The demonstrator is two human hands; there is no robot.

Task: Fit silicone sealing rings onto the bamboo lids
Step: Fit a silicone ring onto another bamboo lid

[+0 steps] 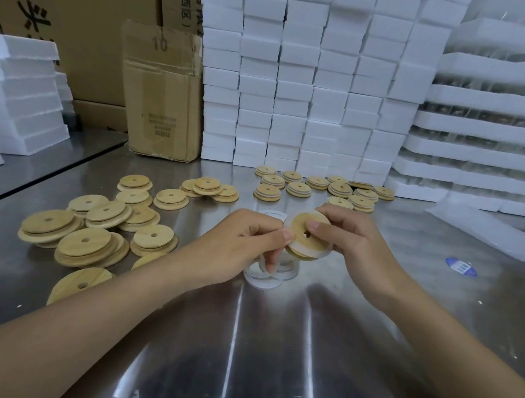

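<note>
Both my hands hold one round bamboo lid (300, 229) with a centre hole, tilted above the steel table (278, 336). A translucent white silicone ring (322, 253) lies around its rim. My left hand (246, 243) pinches the lid's left edge with the fingers curled. My right hand (344, 233) grips the right side, thumb pressed near the hole. Loose silicone rings (263, 276) lie on the table just below my hands. Bare bamboo lids (98, 233) are scattered at the left. Lids with rings on them (316, 186) sit in a group at the back.
White foam blocks (292, 78) are stacked high behind the table, more at the left (23, 95) and foam trays at the right (484, 119). A cardboard box (163, 96) stands at the back left. A blue sticker (461, 266) lies at the right.
</note>
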